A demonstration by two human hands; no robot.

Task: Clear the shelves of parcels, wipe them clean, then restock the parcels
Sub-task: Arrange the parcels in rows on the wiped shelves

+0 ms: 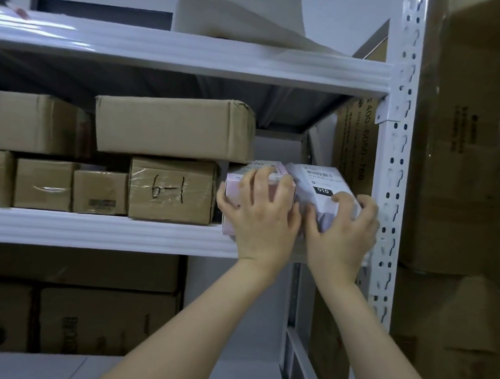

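Note:
A white metal rack has its middle shelf [93,232] packed with brown cardboard parcels. At that shelf's right end stands a pink box [232,190], and my left hand [262,216] grips its front and top with curled fingers. Right beside it is a white parcel [319,182] with a shipping label marked 010. My right hand [342,230] grips that parcel from the front and right side. Both parcels sit at the shelf's front edge, touching each other.
A box marked "6-1" [172,191] stands left of the pink box with a long carton [174,127] stacked on it. The rack's perforated post [392,176] is close to my right hand. Tall cartons [463,153] stand beyond it. White packaging [252,14] lies on the top shelf.

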